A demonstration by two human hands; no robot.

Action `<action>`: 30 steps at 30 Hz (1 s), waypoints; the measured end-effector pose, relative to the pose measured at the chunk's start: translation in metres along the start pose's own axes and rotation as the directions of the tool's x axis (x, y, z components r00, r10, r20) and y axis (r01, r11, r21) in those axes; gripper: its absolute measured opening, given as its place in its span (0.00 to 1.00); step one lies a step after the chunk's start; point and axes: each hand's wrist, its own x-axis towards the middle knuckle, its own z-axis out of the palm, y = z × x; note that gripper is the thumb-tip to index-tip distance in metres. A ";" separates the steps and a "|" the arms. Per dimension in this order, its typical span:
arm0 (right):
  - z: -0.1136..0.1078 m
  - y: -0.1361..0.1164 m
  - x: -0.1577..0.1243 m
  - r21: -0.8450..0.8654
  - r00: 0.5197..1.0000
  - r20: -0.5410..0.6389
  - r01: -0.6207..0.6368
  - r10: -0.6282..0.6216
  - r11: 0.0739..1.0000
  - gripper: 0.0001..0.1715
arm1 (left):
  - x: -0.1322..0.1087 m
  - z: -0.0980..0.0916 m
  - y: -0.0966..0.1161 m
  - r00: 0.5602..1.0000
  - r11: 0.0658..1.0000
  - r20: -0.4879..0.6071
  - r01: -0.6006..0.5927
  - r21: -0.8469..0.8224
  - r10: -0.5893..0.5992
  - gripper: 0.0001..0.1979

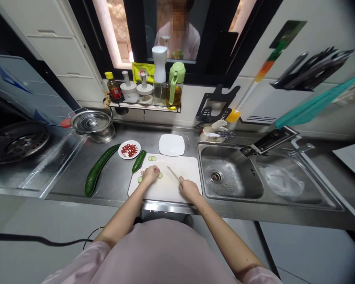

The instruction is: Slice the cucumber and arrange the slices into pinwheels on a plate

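My right hand grips a knife by its handle, the blade pointing up and left over the white cutting board. My left hand is over the board's left half with its fingers curled together; what they hold, if anything, is hidden. Right at its fingertips is a cucumber slice. Another slice shows on its left side, and overlapping slices lie near the board's back edge. A cut piece of cucumber rests across the board's left edge.
A whole cucumber lies on the steel counter at left, near a plate of chopped red pieces. Behind the board stands a white dish. The sink adjoins on the right; a lidded pot is back left.
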 end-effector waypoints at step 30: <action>-0.006 -0.015 -0.022 -0.022 0.988 0.071 0.142 -0.140 0.990 0.17 | 0.009 0.000 -0.011 1.000 0.987 -0.005 -0.005 0.158 0.006 0.08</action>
